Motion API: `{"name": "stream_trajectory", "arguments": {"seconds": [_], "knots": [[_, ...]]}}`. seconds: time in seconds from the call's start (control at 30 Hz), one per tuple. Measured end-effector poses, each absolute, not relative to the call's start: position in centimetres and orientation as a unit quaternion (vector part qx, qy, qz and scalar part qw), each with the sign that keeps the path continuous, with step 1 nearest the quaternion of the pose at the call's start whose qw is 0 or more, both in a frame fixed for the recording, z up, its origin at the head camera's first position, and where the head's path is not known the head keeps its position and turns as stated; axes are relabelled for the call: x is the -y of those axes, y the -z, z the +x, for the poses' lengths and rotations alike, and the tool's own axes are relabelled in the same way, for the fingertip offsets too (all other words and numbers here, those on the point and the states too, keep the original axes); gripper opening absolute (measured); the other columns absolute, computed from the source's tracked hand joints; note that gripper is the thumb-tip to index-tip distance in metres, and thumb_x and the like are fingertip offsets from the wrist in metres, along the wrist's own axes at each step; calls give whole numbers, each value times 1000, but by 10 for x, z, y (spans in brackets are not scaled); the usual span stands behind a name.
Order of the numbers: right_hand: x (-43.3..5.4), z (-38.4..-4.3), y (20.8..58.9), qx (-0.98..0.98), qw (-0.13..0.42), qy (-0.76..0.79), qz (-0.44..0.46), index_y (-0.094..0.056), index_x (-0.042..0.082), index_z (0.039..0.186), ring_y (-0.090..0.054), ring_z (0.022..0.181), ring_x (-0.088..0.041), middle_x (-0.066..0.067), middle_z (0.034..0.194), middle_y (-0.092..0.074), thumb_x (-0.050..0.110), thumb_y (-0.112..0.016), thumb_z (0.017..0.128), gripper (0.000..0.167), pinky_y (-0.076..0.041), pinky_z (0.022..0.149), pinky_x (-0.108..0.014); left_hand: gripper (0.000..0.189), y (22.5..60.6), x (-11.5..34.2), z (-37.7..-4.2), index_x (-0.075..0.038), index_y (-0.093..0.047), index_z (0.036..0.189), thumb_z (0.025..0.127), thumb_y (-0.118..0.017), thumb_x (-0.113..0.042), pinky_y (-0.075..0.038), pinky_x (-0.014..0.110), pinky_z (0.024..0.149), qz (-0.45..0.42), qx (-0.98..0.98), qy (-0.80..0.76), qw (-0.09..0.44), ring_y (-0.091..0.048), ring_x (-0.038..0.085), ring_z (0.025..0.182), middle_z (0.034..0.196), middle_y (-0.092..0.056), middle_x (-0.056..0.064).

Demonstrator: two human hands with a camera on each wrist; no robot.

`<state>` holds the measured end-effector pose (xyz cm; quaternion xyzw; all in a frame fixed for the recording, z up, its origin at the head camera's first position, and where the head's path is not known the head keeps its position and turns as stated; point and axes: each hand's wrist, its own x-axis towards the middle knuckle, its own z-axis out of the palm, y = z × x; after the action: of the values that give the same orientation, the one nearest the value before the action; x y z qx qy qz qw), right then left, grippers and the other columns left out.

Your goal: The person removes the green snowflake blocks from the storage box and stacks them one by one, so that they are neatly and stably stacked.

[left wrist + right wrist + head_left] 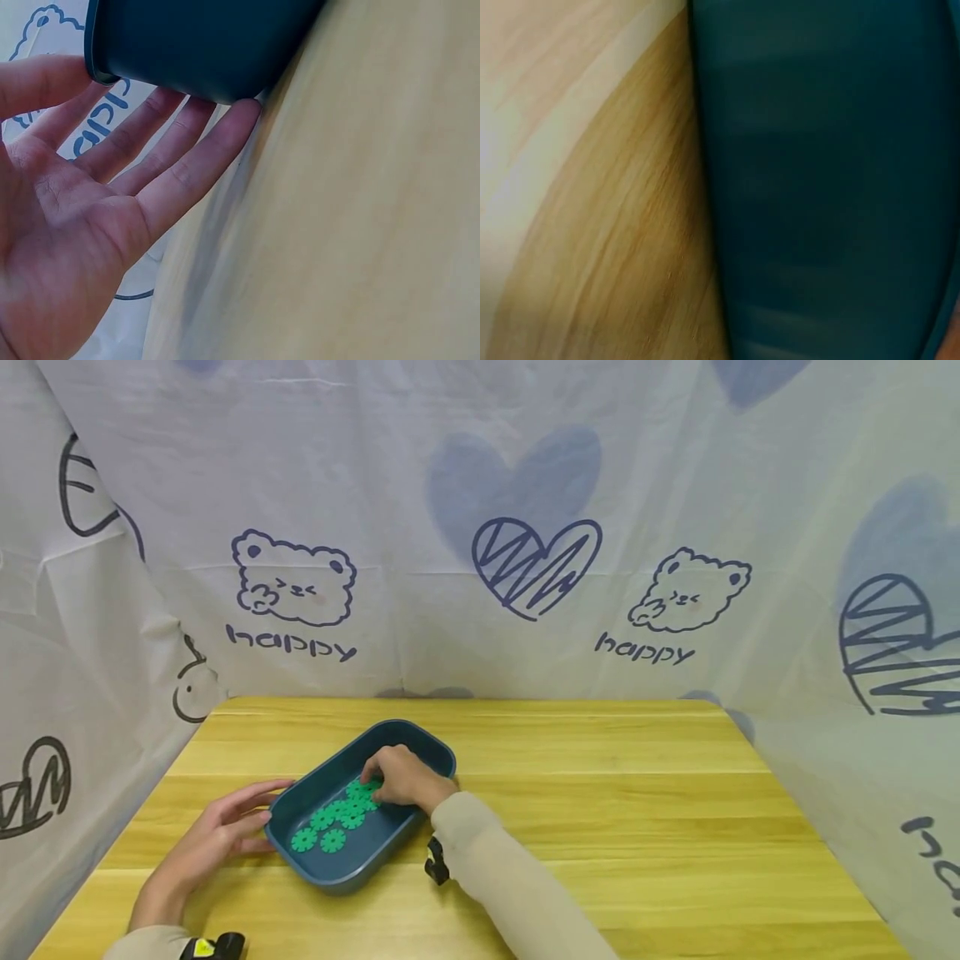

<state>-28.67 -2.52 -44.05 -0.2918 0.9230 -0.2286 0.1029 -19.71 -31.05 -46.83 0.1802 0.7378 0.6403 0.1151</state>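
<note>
A dark blue, rounded rectangular box (360,858) stands on the table, with several green notched plastic discs (333,841) on its floor. My left hand (217,835) is at the box's left end, its fingers rather straight against the outer wall. In the left wrist view, the thumb meets the rim and a fingertip touches low on the box. Over the near wall reaches my right hand (405,777), bent fingers down among the discs toward the far end. Whether it pinches a disc cannot be made out. Only the box's outer side shows in the right wrist view.
The wooden table (615,810) extends to the right of the box. A white cloth (480,668) with printed bears and hearts hangs behind the table and along both sides. Each wrist bears a black device, the right one (437,862) near the box's wall.
</note>
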Motion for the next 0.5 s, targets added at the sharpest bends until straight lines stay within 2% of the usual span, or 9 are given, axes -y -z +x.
{"name": "stream_trajectory", "arguments": {"seconds": [0.5], "knots": [[32,-289,442,-925,102,201,-307,-78,15,116,-69,109,-11,1,118,-75,10,-79,91,26,-55,93,-18,47,467,311,-198,-7,-44,156,109,-47,-9,-64,35,84,174,-746,-633,114,-68,6,112,131,-64,-14]]}}
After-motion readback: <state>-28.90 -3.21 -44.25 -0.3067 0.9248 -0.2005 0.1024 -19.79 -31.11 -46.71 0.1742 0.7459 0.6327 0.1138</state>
